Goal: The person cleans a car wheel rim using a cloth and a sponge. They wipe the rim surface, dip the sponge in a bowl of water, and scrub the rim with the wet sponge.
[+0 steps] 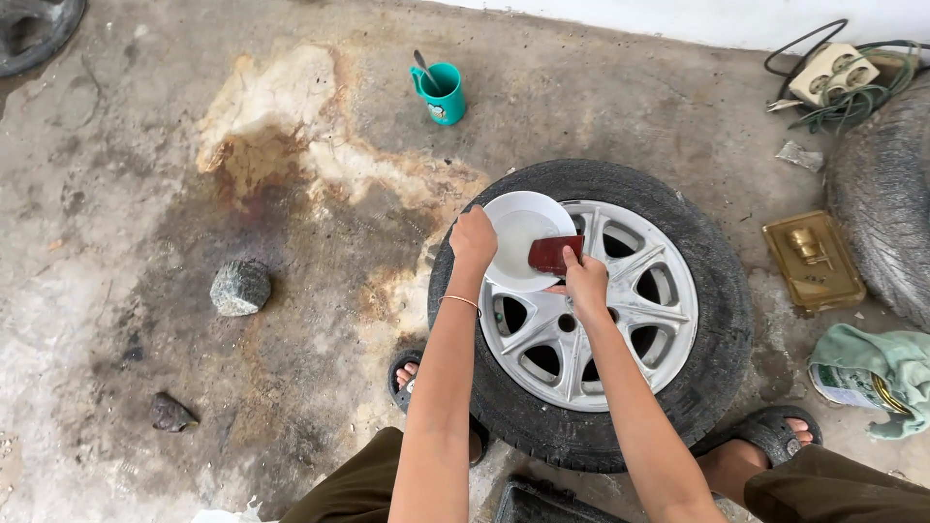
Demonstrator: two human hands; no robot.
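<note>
Here, everything is placed against the wheel lying flat on the floor.

Landmark: a car wheel (591,310) — black tyre with a silver spoked rim — flat on the stained concrete floor (145,320), between the person's sandalled feet.

Left hand: the left hand (473,239) is over the wheel's upper-left edge, fingers closed round the near rim of a white bowl (518,237), which is held tilted above the spokes.

Right hand: the right hand (585,281) is above the hub, fingers pinched shut on the lower edge of a dark red-brown folded sheet (554,254), probably sandpaper; its upper part lies against or in the bowl's mouth — whether it touches I cannot tell.

Bowl, handling: likely light and stiff, smooth and perhaps wet, so slippery; a rim grip with the thumb across the lip seems the surest hold. What is inside does not show.

Sheet, handling: thin, light, bendable; I judge it best taken by a folded edge, as now.

Beyond the wheel: a teal mug (441,94) with a spoon in it, well apart.

Left of the wheel: two stones, the grey stone (240,288) nearer.

Right of the wheel: a brass-coloured plate (814,261), another tyre (886,203), a green cloth (886,368) round a tin, and a socket strip (831,73) with cables.
</note>
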